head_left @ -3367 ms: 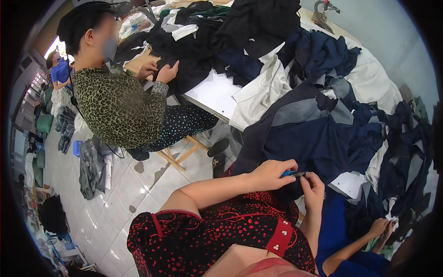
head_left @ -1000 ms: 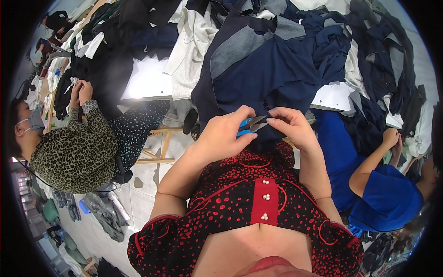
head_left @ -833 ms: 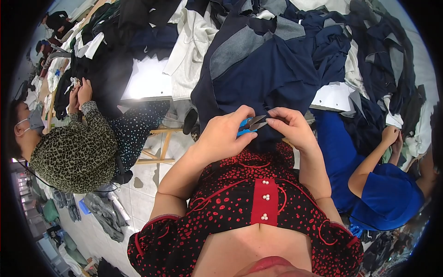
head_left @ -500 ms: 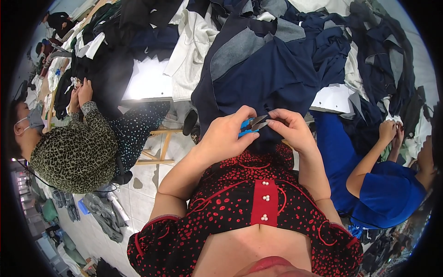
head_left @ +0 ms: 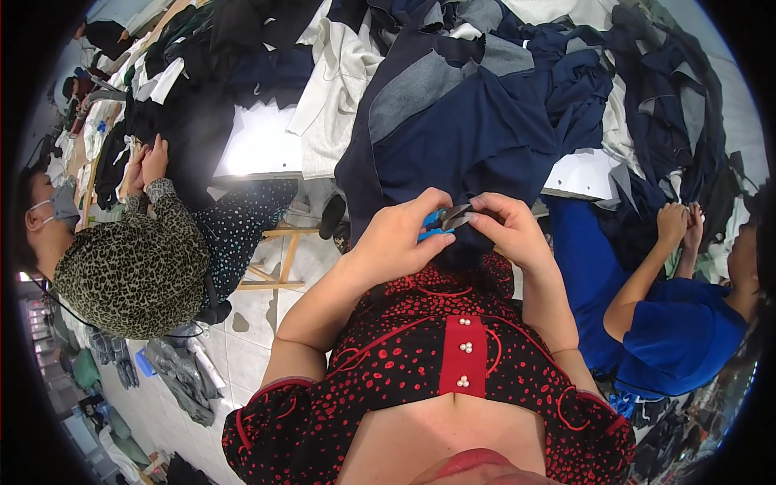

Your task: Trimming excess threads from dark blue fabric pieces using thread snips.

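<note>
My left hand [head_left: 402,233] is closed around a pair of blue-handled thread snips [head_left: 432,225], their metal blades pointing right. Close by the blade tips, the fingers of my right hand [head_left: 511,229] pinch an edge of the navy cloth [head_left: 465,133]. The exact bit between those fingertips is hidden. This cloth spreads over the work surface ahead of me and hangs down toward my lap. Lighter grey-blue undersides show where it folds over.
White garment pieces [head_left: 335,89] and a white board [head_left: 257,141] lie left of the navy cloth; another white board [head_left: 584,174] is at right. A masked person in a patterned top [head_left: 133,267] works at left, and one in blue [head_left: 675,339] at right.
My hands and the snips have barely moved; the right fingers have shifted slightly at the blade tips. Both neighbours' hands have moved a little.
</note>
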`<state>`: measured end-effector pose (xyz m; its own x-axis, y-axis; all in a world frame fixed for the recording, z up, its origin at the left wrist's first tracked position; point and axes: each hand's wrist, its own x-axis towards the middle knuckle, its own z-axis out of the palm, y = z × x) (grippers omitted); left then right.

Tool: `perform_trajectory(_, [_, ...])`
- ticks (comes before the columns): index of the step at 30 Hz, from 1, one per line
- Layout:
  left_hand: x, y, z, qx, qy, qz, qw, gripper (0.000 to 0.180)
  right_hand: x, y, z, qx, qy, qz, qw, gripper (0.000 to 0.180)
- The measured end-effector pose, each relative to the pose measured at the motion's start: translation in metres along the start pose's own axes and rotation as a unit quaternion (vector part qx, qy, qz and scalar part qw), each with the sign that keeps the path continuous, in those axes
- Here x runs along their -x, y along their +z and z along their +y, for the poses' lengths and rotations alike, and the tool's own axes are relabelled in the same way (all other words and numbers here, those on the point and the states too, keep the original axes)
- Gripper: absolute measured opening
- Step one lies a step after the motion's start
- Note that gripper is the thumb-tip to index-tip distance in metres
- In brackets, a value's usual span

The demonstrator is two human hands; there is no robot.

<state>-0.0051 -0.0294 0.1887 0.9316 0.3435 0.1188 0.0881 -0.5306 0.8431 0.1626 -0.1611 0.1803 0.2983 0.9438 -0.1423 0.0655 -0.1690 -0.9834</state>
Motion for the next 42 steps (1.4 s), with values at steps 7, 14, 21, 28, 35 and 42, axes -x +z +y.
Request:
perform_trajectory(7, [0.000,0.003,-0.005,0.109,-0.023,0.017,0.994,0.026,0.000,0.002,0.001,-0.020,-0.007,-0.005,1.000,0.014])
perform_trajectory(14, [0.003,-0.001,0.005,0.006,0.000,0.036,0.999,0.029,0.000,-0.002,0.001,-0.043,0.000,0.012,0.999,0.011])
perform_trajectory(21, [0.002,0.001,0.009,-0.030,0.006,0.044,0.999,0.030,-0.001,0.000,0.007,-0.004,-0.043,0.028,0.999,0.015])
perform_trajectory(28, [0.002,0.003,0.007,-0.052,0.032,0.057,0.996,0.029,-0.001,0.003,0.008,0.075,-0.095,0.055,0.991,0.017])
perform_trajectory(35, [0.002,0.002,0.006,0.091,-0.036,0.001,0.995,0.029,0.001,0.002,0.006,0.028,-0.050,0.030,0.998,0.016])
perform_trajectory(42, [-0.001,0.003,0.005,-0.024,0.029,0.050,0.998,0.031,-0.003,0.000,0.010,0.024,-0.062,0.036,0.997,0.016])
